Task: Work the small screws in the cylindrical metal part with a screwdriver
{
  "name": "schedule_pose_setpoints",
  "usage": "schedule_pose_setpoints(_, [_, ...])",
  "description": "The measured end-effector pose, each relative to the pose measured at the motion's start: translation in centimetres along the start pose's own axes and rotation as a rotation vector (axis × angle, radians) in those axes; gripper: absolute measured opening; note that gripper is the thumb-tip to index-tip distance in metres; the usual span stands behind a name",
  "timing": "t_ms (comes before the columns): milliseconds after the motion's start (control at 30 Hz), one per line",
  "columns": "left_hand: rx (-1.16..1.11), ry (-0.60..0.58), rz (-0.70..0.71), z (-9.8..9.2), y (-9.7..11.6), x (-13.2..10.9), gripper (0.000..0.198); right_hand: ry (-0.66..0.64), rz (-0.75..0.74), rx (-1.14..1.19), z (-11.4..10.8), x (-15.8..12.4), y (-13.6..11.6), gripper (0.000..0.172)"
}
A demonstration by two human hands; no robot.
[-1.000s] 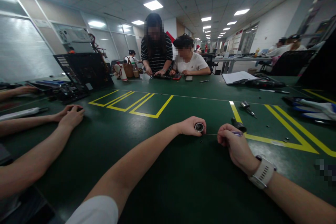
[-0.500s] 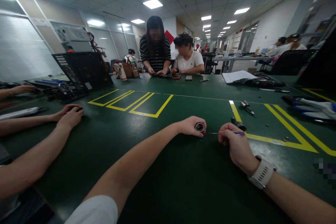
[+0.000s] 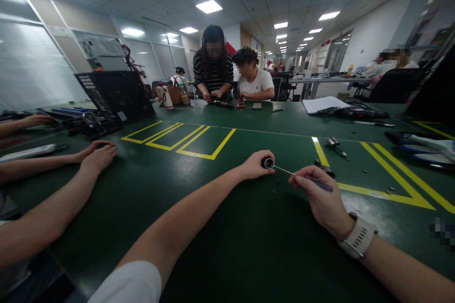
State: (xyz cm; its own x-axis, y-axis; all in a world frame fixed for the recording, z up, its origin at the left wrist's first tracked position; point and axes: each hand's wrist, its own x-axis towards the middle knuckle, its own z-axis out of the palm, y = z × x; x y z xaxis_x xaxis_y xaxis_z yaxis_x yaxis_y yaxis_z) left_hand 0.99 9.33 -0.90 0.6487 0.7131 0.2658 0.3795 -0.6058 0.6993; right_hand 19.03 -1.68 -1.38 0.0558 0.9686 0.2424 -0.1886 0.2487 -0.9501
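My left hand (image 3: 255, 165) is closed around a small black cylinder with a shiny ring face (image 3: 268, 163), held just above the green table (image 3: 220, 227). My right hand (image 3: 316, 194) pinches a thin screwdriver with a purple handle (image 3: 305, 179). Its metal tip reaches the face of the cylinder. A white watch sits on my right wrist (image 3: 358, 236). Tiny dark screws (image 3: 274, 191) lie on the table below the cylinder.
Another person's hands (image 3: 95, 154) rest on the table at left, near an open computer case (image 3: 113, 97). Two people work at the far side (image 3: 231, 78). Yellow tape lines (image 3: 188, 139), a dark tool (image 3: 336, 147), a notebook (image 3: 322, 103) and blue-white tools (image 3: 423, 144) lie around.
My left hand lifted the cylinder slightly. My right hand tilted the screwdriver so it now slopes upward to the cylinder instead of lying level.
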Motion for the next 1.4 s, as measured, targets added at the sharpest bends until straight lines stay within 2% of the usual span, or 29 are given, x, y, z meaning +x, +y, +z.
schedule_pose_setpoints(133, [0.082,-0.025,0.015,0.6,-0.1,0.0,0.021,-0.088,-0.013,-0.170,0.0,-0.2,0.1,0.016])
schedule_pose_setpoints(300, [0.165,-0.039,0.000,0.9,0.1,0.0,0.015,-0.107,-0.016,-0.500,0.5,-0.4,-0.8,0.016])
schedule_pose_setpoints(400, [0.243,-0.077,0.030,0.9,0.2,0.0,0.013,-0.132,-0.044,-0.576,0.7,-0.3,-1.0,0.015])
schedule_pose_setpoints(567, [0.389,-0.064,0.164,1.0,0.4,-0.2,0.007,-0.140,-0.085,-0.624,1.0,-0.5,-1.1,0.016])
schedule_pose_setpoints(700, [0.439,-0.091,0.202,0.8,0.7,-0.4,0.006,-0.115,-0.021,-0.514,0.9,-0.4,-1.1,0.016])
schedule_pose_setpoints(867, [0.396,-0.132,0.179,0.8,0.7,-0.3,0.007,-0.022,0.198,-0.103,0.3,0.4,-0.9,0.014])
schedule_pose_setpoints(933, [0.381,-0.132,0.176,0.9,0.6,-0.2,0.007,-0.012,0.251,-0.004,0.1,0.7,-0.7,0.014])
schedule_pose_setpoints(1033, [0.360,-0.135,0.179,1.0,0.5,-0.1,0.008,-0.008,0.258,0.024,0.0,0.8,-0.6,0.013])
schedule_pose_setpoints(1233, [0.407,-0.124,0.184,0.9,1.1,-0.4,0.007,0.009,0.157,-0.168,0.6,0.1,-0.8,0.015])
schedule_pose_setpoints(1400, [0.452,-0.110,0.253,1.0,1.3,-0.6,0.005,-0.002,0.249,0.005,0.4,0.4,-1.1,0.013])
